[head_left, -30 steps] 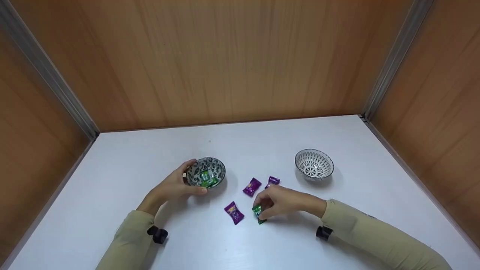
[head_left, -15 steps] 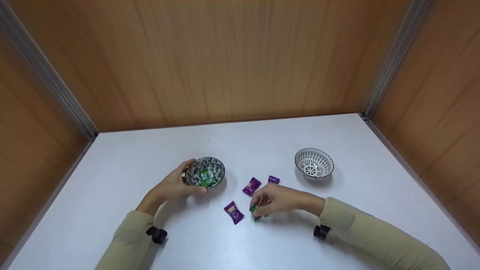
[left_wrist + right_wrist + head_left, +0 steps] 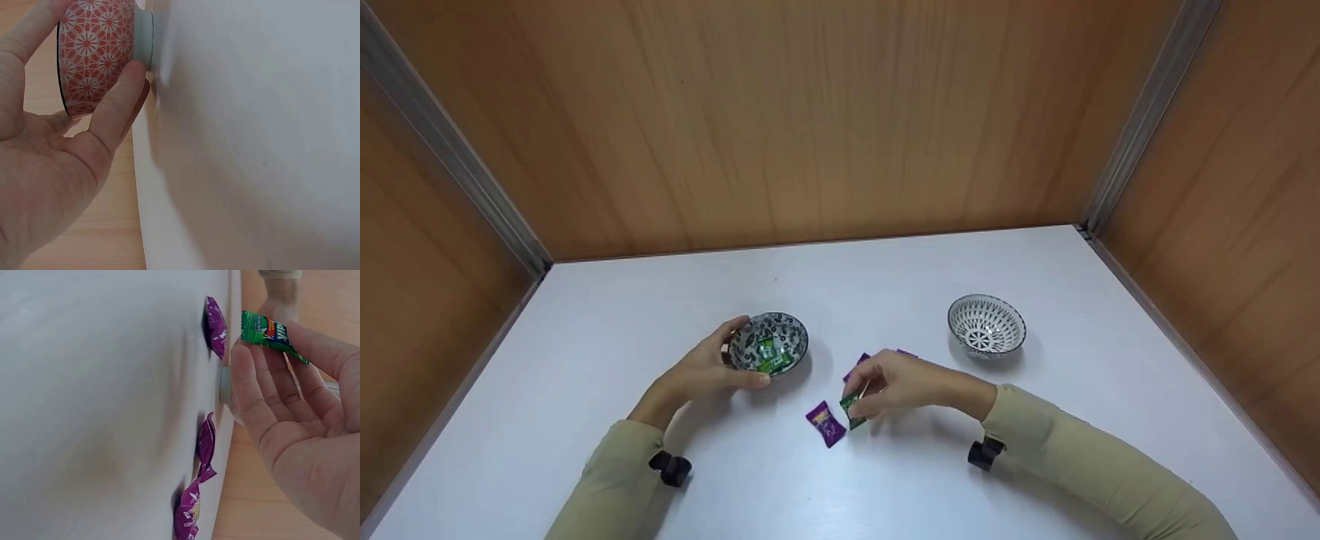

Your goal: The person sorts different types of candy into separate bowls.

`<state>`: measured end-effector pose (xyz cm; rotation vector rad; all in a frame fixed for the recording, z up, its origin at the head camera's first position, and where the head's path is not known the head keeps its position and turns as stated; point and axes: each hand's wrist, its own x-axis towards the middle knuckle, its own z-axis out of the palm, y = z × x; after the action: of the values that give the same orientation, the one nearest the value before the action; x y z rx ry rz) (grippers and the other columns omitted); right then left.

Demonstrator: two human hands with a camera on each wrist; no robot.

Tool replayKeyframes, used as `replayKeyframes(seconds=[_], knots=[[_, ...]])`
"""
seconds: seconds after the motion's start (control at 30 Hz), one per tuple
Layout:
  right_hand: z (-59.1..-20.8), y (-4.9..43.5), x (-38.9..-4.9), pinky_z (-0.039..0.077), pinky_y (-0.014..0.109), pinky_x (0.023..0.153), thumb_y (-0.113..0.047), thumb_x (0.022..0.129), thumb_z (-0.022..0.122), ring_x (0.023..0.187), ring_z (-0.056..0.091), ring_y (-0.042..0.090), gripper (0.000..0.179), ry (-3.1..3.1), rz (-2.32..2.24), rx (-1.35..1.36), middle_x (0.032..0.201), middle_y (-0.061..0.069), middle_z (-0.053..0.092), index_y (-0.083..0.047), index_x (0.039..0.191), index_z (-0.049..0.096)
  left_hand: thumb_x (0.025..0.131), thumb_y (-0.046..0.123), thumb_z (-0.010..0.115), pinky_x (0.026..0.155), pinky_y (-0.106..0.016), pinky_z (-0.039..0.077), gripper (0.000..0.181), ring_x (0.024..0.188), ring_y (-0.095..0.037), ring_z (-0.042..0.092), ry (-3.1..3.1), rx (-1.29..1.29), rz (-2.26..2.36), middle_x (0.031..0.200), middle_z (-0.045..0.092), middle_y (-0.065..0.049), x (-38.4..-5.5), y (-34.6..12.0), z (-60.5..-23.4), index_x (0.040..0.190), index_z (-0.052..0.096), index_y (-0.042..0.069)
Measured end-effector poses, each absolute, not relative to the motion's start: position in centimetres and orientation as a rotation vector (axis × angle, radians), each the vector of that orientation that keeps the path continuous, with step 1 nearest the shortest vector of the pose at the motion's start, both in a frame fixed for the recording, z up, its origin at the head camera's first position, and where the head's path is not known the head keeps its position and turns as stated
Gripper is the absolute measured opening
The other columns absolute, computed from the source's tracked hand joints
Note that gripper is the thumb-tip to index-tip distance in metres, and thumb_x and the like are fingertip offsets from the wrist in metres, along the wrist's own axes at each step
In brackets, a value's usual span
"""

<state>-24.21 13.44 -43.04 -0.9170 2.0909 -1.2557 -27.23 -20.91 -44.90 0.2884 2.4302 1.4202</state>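
My left hand (image 3: pixel 706 369) grips a small bowl (image 3: pixel 745 339), thumb and fingers spread round its side. Inside, the bowl is dark and floral; in the left wrist view its outside is red with white flowers. Green wrapped candies (image 3: pixel 775 364) lie in it. Between thumb and fingers, my right hand (image 3: pixel 905 384) pinches another green wrapped candy (image 3: pixel 270 333), raised off the table in the right wrist view. A purple wrapped candy (image 3: pixel 826 425) lies just left of it. Two more purple candies (image 3: pixel 207 441) are partly hidden behind the right hand in the head view.
A second bowl (image 3: pixel 987 325), white with dark dashes, stands at the right on the white table (image 3: pixel 675 292). Wood-grain panels (image 3: pixel 810 127) enclose the table at the back and both sides.
My right hand has lifted the green candy and carried it left and away from me, towards the held bowl. The left hand and its bowl have stayed nearly still.
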Motion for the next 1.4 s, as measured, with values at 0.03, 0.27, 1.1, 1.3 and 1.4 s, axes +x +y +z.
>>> replayKeyframes(seconds=[0.03, 0.27, 1.1, 1.3, 1.4], knots=[[-43.0, 13.3, -24.3, 0.059, 0.026, 0.075, -0.008, 0.090, 0.077, 0.083, 0.070, 0.012, 0.014, 2.082, -1.274, -0.906, 0.096, -0.001, 0.073, -0.006, 0.104, 0.077, 0.072, 0.036, 0.093, 0.117, -0.059, 0.026, 0.117, 0.144, -0.041, 0.032, 2.431, 0.287, 1.418, 0.162, 0.026, -0.017, -27.3, -20.9, -44.9, 0.162, 0.021, 0.016], [-42.4, 12.2, -25.1, 0.061, 0.036, 0.081, -0.006, 0.093, 0.074, 0.086, 0.072, 0.018, 0.017, 1.966, -1.392, -0.824, 0.096, 0.008, 0.075, 0.000, 0.109, 0.075, 0.072, 0.036, 0.093, 0.118, -0.060, 0.022, 0.117, 0.146, -0.042, 0.029, 2.429, 0.284, 1.426, 0.162, 0.025, -0.018, -27.2, -20.9, -45.1, 0.162, 0.021, 0.016], [-40.2, 6.7, -28.8, 0.061, 0.039, 0.082, -0.016, 0.098, 0.070, 0.096, 0.073, 0.025, 0.030, 1.975, -1.504, -0.778, 0.116, 0.022, 0.068, 0.004, 0.120, 0.069, 0.074, 0.033, 0.093, 0.118, -0.060, 0.023, 0.117, 0.144, -0.041, 0.030, 2.426, 0.312, 1.420, 0.158, 0.028, -0.021, -27.1, -21.0, -44.7, 0.162, 0.018, 0.015], [-40.4, 5.3, -29.8, 0.061, 0.035, 0.082, -0.015, 0.098, 0.070, 0.098, 0.070, 0.023, 0.022, 2.036, -1.560, -0.645, 0.110, 0.009, 0.069, -0.003, 0.116, 0.073, 0.073, 0.036, 0.092, 0.117, -0.058, 0.026, 0.117, 0.142, -0.039, 0.033, 2.424, 0.299, 1.416, 0.157, 0.031, -0.019, -27.1, -21.0, -44.8, 0.162, 0.019, 0.016], [-40.4, 4.8, -29.9, 0.061, 0.033, 0.082, -0.015, 0.098, 0.069, 0.101, 0.068, 0.022, 0.020, 2.072, -1.562, -0.618, 0.112, 0.007, 0.068, -0.006, 0.116, 0.074, 0.073, 0.036, 0.093, 0.117, -0.058, 0.027, 0.117, 0.141, -0.039, 0.034, 2.422, 0.290, 1.416, 0.157, 0.031, -0.019, -27.0, -20.9, -44.7, 0.162, 0.019, 0.016]])
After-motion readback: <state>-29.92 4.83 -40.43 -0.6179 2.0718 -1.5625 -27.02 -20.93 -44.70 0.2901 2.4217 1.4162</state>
